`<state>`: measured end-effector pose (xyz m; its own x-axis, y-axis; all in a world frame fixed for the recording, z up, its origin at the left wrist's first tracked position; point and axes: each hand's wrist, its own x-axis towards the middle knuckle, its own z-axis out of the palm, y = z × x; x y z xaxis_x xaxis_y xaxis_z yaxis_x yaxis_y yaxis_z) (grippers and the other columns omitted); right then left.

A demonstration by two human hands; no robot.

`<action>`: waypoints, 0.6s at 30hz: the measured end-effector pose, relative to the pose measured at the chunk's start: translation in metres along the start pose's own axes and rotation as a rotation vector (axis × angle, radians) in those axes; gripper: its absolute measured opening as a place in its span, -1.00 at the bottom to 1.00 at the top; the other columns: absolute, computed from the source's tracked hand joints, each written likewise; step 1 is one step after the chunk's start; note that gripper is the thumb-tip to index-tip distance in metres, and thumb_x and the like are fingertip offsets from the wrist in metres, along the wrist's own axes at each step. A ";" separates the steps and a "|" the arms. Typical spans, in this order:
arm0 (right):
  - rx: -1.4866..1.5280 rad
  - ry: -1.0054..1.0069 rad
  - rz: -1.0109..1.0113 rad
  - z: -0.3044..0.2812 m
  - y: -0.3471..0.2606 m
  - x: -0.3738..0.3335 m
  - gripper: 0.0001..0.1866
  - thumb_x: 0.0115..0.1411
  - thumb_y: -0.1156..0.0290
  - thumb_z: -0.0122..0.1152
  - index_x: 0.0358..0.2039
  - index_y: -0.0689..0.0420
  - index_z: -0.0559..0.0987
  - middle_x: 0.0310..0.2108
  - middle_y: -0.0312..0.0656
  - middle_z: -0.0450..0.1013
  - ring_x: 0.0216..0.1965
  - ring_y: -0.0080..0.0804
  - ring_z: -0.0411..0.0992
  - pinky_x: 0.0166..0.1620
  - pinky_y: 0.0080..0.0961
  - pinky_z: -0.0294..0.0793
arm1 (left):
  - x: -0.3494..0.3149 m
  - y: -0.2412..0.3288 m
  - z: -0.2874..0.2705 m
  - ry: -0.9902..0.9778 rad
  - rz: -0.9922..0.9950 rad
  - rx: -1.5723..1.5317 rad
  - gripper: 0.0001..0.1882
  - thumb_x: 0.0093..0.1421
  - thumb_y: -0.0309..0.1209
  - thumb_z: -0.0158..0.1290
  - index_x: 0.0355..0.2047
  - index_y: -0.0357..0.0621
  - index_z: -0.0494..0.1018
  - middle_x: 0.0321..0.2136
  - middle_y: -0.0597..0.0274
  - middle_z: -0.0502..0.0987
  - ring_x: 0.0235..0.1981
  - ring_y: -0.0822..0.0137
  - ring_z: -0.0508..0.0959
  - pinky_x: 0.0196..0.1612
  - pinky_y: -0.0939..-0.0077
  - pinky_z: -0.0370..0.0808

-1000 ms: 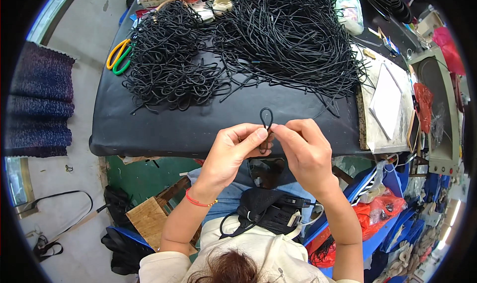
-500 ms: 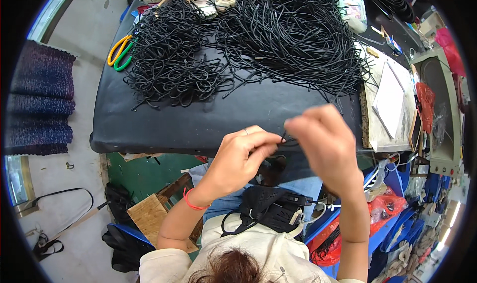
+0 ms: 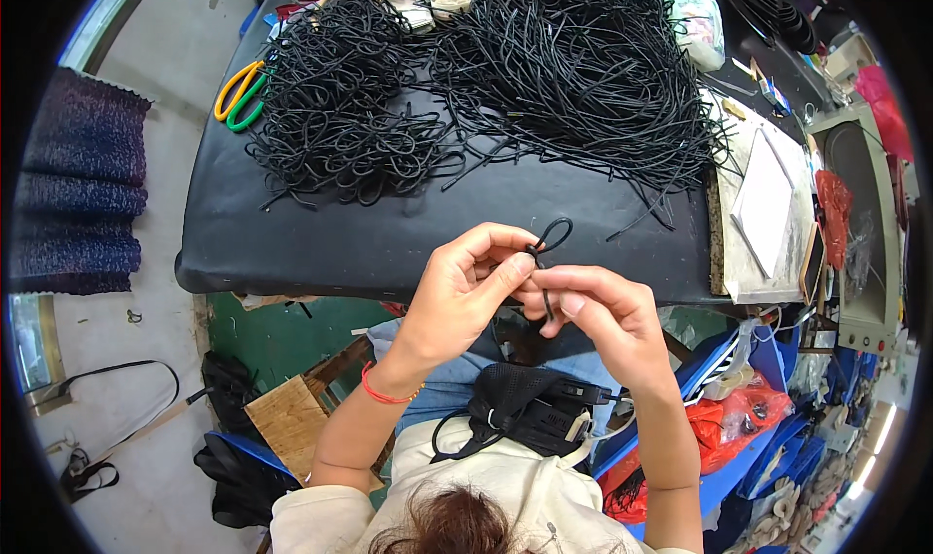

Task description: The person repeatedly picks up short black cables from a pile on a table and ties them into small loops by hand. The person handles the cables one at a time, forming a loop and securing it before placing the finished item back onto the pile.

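Pinching a black cord [image 3: 540,249] between the thumb and forefinger of the left hand [image 3: 457,292], closed down with hardly any gap, just above the near edge of the dark table [image 3: 428,248]. Curling the fingers of the right hand [image 3: 617,321] in below, touching the cord's hanging end [image 3: 547,308]; cannot tell whether firmly clamped on it. Judging from the shape, already doubled into a small loop [image 3: 570,229] and apparently knotted at its foot. Probably not quite finished: cannot tell whether drawn tight, and not yet out of the hands. Beyond, on the table: to the left, a looped heap [image 3: 340,107] of black cords, likely done; to the right, a larger heap [image 3: 583,78] of mostly straighter cords, likely left to do.
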<state>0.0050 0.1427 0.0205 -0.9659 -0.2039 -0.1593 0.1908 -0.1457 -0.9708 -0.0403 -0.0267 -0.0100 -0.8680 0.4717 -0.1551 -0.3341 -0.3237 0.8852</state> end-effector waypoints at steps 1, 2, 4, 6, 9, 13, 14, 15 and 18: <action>-0.001 0.017 0.003 0.002 0.001 0.000 -0.80 0.16 0.57 0.04 -0.19 0.28 0.49 -0.32 -0.22 0.48 -0.33 -0.60 0.43 -0.30 -0.69 0.44 | -0.001 -0.001 0.001 0.019 -0.003 -0.018 -0.82 0.18 -0.52 -0.03 -0.20 -0.30 0.41 -0.32 0.18 0.50 -0.35 0.53 0.48 -0.27 0.62 0.48; -0.003 0.035 0.006 0.003 0.001 0.000 -0.81 0.16 0.55 0.05 -0.19 0.28 0.49 -0.32 -0.21 0.48 -0.32 -0.60 0.43 -0.30 -0.69 0.43 | -0.001 -0.002 0.002 0.036 -0.007 -0.036 -0.82 0.17 -0.53 -0.02 -0.21 -0.31 0.41 -0.33 0.18 0.51 -0.36 0.52 0.49 -0.28 0.63 0.48; -0.059 0.143 0.016 0.005 0.000 0.000 -0.85 0.15 0.49 0.12 -0.29 0.29 0.50 -0.40 -0.24 0.50 -0.38 -0.65 0.43 -0.35 -0.74 0.40 | -0.001 -0.002 0.005 0.075 0.014 -0.030 -0.83 0.16 -0.54 0.00 -0.23 -0.32 0.43 -0.36 0.17 0.52 -0.36 0.50 0.50 -0.27 0.63 0.49; -0.185 0.234 -0.025 0.009 0.000 0.002 -0.87 0.14 0.48 0.13 -0.35 0.29 0.50 -0.44 -0.25 0.50 -0.42 -0.68 0.42 -0.38 -0.76 0.38 | -0.001 -0.002 0.009 0.107 0.028 -0.047 -0.84 0.14 -0.56 0.02 -0.25 -0.33 0.44 -0.37 0.16 0.52 -0.37 0.49 0.51 -0.26 0.62 0.50; -0.289 0.366 -0.080 0.014 0.010 0.005 -0.86 0.10 0.46 0.19 -0.44 0.27 0.48 -0.52 -0.31 0.48 -0.51 -0.74 0.38 -0.48 -0.81 0.33 | -0.003 -0.005 0.014 0.160 0.064 -0.096 -0.84 0.11 -0.59 0.05 -0.27 -0.35 0.44 -0.38 0.15 0.52 -0.36 0.48 0.52 -0.23 0.62 0.51; -0.329 0.436 -0.174 0.021 0.015 0.010 -0.82 0.05 0.43 0.26 -0.49 0.25 0.47 -0.62 -0.39 0.42 -0.61 -0.80 0.29 -0.59 -0.82 0.23 | -0.005 -0.013 0.016 0.212 0.121 -0.135 -0.84 0.08 -0.60 0.07 -0.29 -0.35 0.43 -0.38 0.17 0.51 -0.34 0.50 0.50 -0.21 0.66 0.50; -0.316 0.452 -0.166 0.019 0.017 0.012 -0.82 0.04 0.42 0.28 -0.50 0.24 0.47 -0.62 -0.40 0.40 -0.62 -0.80 0.26 -0.60 -0.82 0.20 | -0.005 -0.014 0.016 0.208 0.120 -0.149 -0.84 0.07 -0.60 0.08 -0.30 -0.35 0.43 -0.38 0.17 0.51 -0.34 0.50 0.50 -0.21 0.66 0.50; -0.303 0.467 -0.157 0.016 0.019 0.014 -0.81 0.03 0.42 0.29 -0.50 0.24 0.47 -0.63 -0.40 0.39 -0.64 -0.80 0.23 -0.62 -0.81 0.18 | -0.005 -0.012 0.016 0.210 0.104 -0.140 -0.84 0.07 -0.61 0.08 -0.30 -0.35 0.43 -0.37 0.19 0.50 -0.33 0.50 0.50 -0.21 0.65 0.49; -0.431 0.451 -0.177 0.016 0.013 0.019 -0.80 0.03 0.39 0.28 -0.47 0.24 0.49 -0.57 -0.36 0.37 -0.60 -0.75 0.22 -0.57 -0.76 0.19 | -0.006 -0.004 0.015 0.192 0.066 -0.030 -0.84 0.07 -0.61 0.07 -0.30 -0.34 0.43 -0.37 0.23 0.49 -0.32 0.51 0.49 -0.20 0.63 0.48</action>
<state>-0.0080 0.1218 0.0079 -0.9728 0.2281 0.0407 0.0259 0.2813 -0.9593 -0.0280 -0.0156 -0.0061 -0.9416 0.2842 -0.1804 -0.2823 -0.3746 0.8832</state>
